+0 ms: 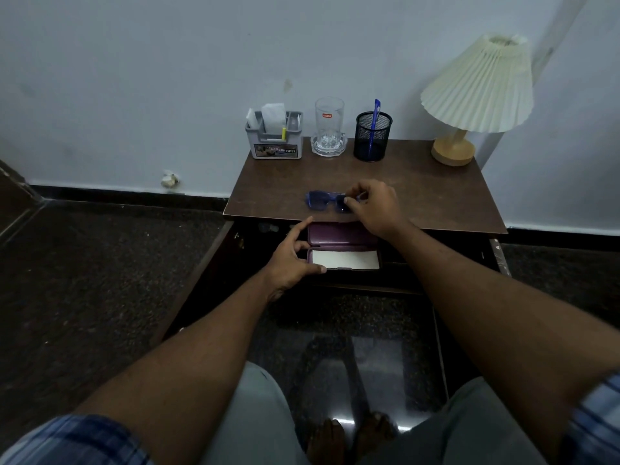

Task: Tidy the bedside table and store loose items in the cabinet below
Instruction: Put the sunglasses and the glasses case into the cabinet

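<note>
A pair of blue glasses [323, 199] lies on the brown bedside table [419, 196] near its front edge. My right hand [374, 204] pinches the right end of the glasses. Below the tabletop, a purple glasses case [339, 234] stands open, with a white cloth [345, 259] lying in its lower half. My left hand [292, 256] holds the left end of the case, thumb along its front edge and forefinger up by the lid.
Along the back of the table stand a grey organiser [275, 135], a clear glass [329, 124] on a glass dish, a black mesh pen cup [372, 137] with a blue pen, and a pleated lamp [476, 92]. The cabinet doors hang open on both sides of my knees.
</note>
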